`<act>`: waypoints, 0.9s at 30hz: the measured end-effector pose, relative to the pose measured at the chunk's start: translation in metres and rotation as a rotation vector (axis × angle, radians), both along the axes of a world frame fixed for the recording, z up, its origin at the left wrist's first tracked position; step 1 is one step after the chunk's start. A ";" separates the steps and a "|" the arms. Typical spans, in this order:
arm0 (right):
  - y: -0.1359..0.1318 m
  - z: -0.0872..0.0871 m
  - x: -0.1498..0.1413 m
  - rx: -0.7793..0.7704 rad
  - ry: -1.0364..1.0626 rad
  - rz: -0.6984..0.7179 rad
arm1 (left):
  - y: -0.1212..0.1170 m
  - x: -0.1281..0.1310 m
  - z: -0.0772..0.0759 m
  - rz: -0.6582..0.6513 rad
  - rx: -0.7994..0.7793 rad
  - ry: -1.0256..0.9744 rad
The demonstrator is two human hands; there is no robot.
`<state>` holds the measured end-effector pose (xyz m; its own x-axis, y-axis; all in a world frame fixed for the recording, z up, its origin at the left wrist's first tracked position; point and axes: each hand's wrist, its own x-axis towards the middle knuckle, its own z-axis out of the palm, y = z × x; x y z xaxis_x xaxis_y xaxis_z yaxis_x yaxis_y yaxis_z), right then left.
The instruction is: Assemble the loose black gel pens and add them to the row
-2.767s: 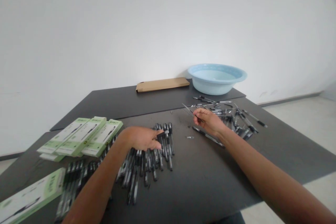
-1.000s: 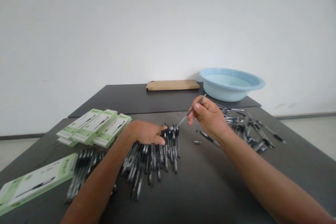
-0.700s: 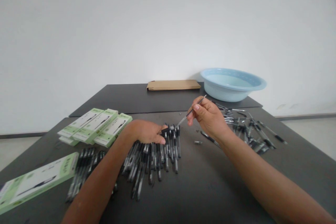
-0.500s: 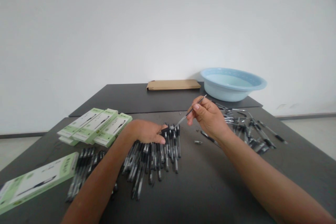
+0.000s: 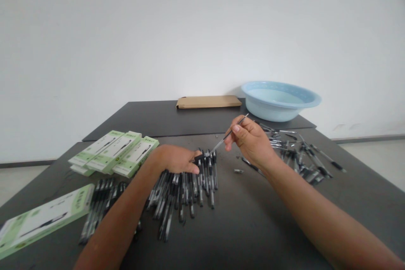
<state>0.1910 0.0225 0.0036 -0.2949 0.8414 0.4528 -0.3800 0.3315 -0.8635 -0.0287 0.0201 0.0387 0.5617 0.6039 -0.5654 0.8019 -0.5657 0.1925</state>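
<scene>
Black grip of a pen barrel (image 5: 200, 157) shows between my left hand's (image 5: 180, 160) pinched fingers, its rear hidden. My right hand (image 5: 249, 137) pinches a slim refill (image 5: 228, 134), its lower tip indistinct against the pens (image 5: 186, 190).

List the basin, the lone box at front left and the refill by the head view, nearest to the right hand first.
1. Refill: in the right hand itself.
2. Basin: just beyond the hand, at the back right.
3. Lone box: front left, past the left forearm.
</scene>
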 end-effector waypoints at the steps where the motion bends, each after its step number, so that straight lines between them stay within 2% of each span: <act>1: 0.000 0.000 0.000 0.000 -0.001 -0.002 | 0.000 0.000 -0.001 0.002 0.002 -0.002; 13: 0.000 -0.002 -0.001 0.015 -0.045 -0.047 | -0.001 0.001 0.004 0.014 -0.011 0.000; 27: -0.005 -0.001 0.001 0.008 -0.045 -0.027 | -0.002 -0.001 0.006 0.030 -0.005 -0.025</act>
<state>0.1921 0.0174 0.0025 -0.2924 0.8456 0.4466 -0.3313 0.3485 -0.8768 -0.0294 0.0182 0.0444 0.5572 0.6176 -0.5550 0.8134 -0.5403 0.2153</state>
